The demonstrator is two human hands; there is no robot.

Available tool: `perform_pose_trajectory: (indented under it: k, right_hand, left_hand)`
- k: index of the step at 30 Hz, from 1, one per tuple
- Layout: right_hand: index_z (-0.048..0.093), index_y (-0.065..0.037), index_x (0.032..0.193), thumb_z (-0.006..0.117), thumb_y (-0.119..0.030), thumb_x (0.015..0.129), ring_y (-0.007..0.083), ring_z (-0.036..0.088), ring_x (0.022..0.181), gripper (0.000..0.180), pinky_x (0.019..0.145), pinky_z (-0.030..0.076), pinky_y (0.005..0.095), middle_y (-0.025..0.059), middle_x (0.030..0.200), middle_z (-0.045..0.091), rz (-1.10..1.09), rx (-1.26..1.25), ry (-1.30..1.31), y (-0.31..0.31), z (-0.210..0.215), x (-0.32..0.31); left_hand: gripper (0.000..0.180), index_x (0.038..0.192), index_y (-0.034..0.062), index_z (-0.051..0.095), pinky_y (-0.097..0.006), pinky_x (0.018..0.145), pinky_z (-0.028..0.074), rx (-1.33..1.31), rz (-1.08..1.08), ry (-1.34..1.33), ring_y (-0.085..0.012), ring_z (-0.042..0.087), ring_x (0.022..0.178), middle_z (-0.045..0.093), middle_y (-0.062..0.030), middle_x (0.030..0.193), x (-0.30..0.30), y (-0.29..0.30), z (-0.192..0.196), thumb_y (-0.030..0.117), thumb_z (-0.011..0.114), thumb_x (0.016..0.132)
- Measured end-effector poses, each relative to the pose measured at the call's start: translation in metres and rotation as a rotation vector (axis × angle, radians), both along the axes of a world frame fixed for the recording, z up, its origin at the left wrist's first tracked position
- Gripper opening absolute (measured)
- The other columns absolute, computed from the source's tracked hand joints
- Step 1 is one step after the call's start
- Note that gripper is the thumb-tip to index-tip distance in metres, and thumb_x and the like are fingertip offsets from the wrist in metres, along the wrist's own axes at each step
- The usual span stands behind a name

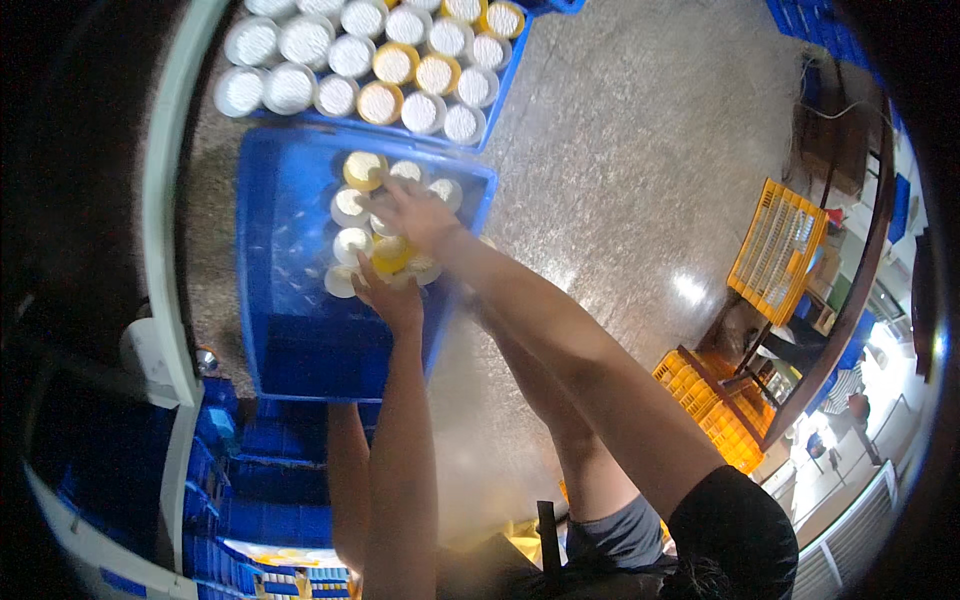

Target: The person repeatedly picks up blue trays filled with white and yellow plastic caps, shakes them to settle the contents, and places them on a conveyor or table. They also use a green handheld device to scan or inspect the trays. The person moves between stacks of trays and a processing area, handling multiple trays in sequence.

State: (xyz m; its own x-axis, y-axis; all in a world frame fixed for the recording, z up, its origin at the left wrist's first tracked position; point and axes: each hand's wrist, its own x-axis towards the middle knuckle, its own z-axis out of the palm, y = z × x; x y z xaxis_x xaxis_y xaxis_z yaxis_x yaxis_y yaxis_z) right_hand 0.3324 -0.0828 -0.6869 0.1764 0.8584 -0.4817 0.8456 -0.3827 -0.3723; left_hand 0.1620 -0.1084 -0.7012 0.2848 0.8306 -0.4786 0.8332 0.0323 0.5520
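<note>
Right hand [415, 215] is resting over white-topped cups [445, 194], left hand [395, 300] bracing at their 6 o'clock; can't tell if either's gripping. Cups are sitting toward 1 o'clock in blue crate [300, 345], seemingly part-filled; 12 o'clock crate [509, 75] is looking packed.

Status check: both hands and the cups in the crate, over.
Left hand, right hand among white and yellow cups; grips unclear. Cups grouped toward blue crate's right side. Hands hide some.

The right fingers [392, 206] partly hide cups [350, 244] beneath them; beyond them, the upper edge cuts off the fuller blue crate [498, 108].
</note>
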Motion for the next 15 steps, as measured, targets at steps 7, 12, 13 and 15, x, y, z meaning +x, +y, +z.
perform_pose_trajectory:
  k: [7, 12, 13, 15]
  right_hand:
    - [0.048, -0.010, 0.138, 0.059, -0.007, 0.083, 0.0375, 0.053, 0.120, 0.057, 0.093, 0.051, 0.0419, 0.0194, 0.136, 0.047, -0.141, 0.116, 0.091, 0.026, 0.241, -0.010]
    - [0.062, -0.007, 0.118, 0.067, -0.004, 0.083, 0.0335, 0.065, 0.100, 0.035, 0.086, 0.054, 0.0403, 0.0149, 0.112, 0.066, -0.229, 0.756, 0.229, 0.126, 0.474, -0.031]
    - [0.062, -0.007, 0.118, 0.067, -0.003, 0.082, 0.0326, 0.066, 0.098, 0.036, 0.084, 0.055, 0.0393, 0.0151, 0.112, 0.066, -0.159, 0.830, 0.230, 0.154, 0.512, -0.035]
    - [0.063, -0.006, 0.116, 0.067, -0.002, 0.081, 0.0310, 0.067, 0.093, 0.036, 0.081, 0.055, 0.0382, 0.0148, 0.109, 0.066, 0.031, 1.029, 0.174, 0.218, 0.578, -0.035]
  left_hand:
    - [0.041, 0.127, -0.0003, 0.058, -0.028, 0.081, 0.052, -0.484, -0.251, -0.246, -0.0139, 0.064, 0.092, 0.067, -0.0108, 0.113, -0.010, 0.132, 0.324, 0.014, 0.070, 0.091]
    - [0.019, 0.104, 0.0034, 0.070, -0.031, 0.083, 0.052, 0.249, -0.085, -0.605, -0.0207, 0.068, 0.089, 0.073, -0.0115, 0.094, -0.078, 0.288, 0.615, 0.006, 0.069, 0.086]
    - [0.014, 0.102, 0.0032, 0.070, -0.029, 0.081, 0.052, 0.522, -0.049, -0.603, -0.0197, 0.067, 0.090, 0.072, -0.0112, 0.099, -0.091, 0.333, 0.642, 0.008, 0.066, 0.090]
    - [0.020, 0.115, 0.0036, 0.065, -0.030, 0.080, 0.052, 0.795, 0.103, -0.587, -0.0205, 0.064, 0.096, 0.065, -0.0138, 0.108, -0.102, 0.429, 0.662, 0.008, 0.059, 0.097]
